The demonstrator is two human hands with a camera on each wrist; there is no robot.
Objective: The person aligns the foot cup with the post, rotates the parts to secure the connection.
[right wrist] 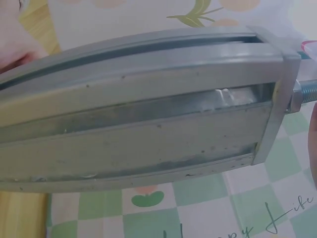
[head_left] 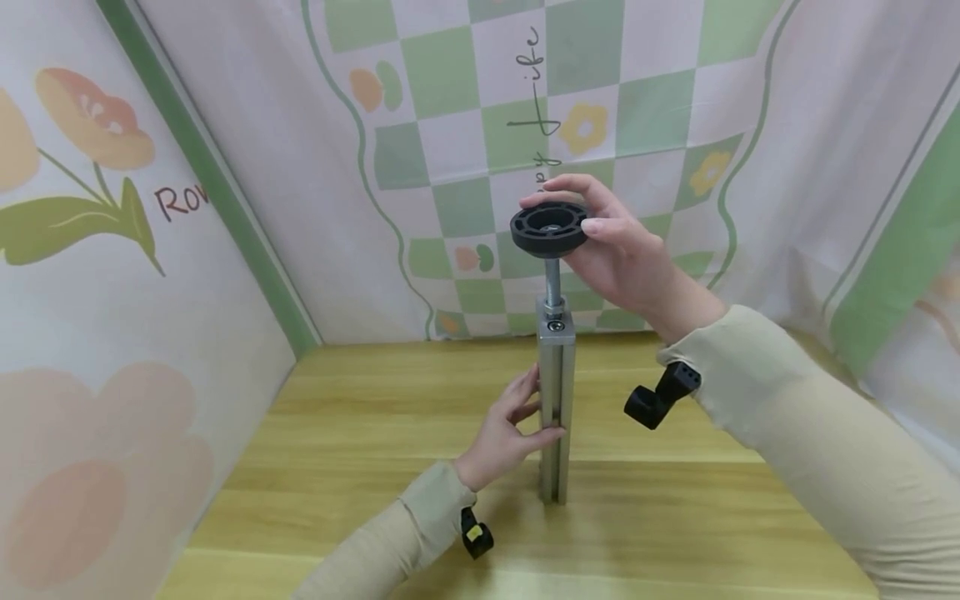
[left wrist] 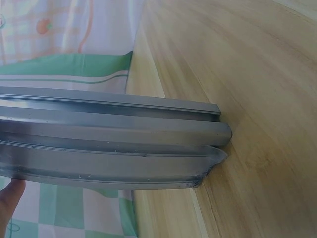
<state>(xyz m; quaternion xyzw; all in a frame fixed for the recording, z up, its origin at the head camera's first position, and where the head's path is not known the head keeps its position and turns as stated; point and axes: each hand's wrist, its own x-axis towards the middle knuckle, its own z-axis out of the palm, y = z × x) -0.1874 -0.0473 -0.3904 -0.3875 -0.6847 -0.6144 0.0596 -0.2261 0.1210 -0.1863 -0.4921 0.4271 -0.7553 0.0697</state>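
Note:
An aluminium profile (head_left: 551, 392) stands upright on the table, its slots running lengthwise. My left hand (head_left: 495, 442) holds it around the middle, thumb on the near side and fingers on the left side. An end plate (right wrist: 275, 114) caps its top, with a nut (right wrist: 295, 96) on a threaded rod (head_left: 553, 279) rising from it. On that rod sits a black round levelling foot (head_left: 550, 244), flat ribbed side up. My right hand (head_left: 618, 250) grips the foot's rim from the right. The left wrist view shows the profile's lower end (left wrist: 213, 134) at the wood surface.
The wooden table (head_left: 360, 408) carries the profile. A patterned curtain (head_left: 442, 150) hangs close behind, and another printed curtain (head_left: 112, 317) borders the left side. Black wrist camera mounts (head_left: 663, 396) stick out from both sleeves.

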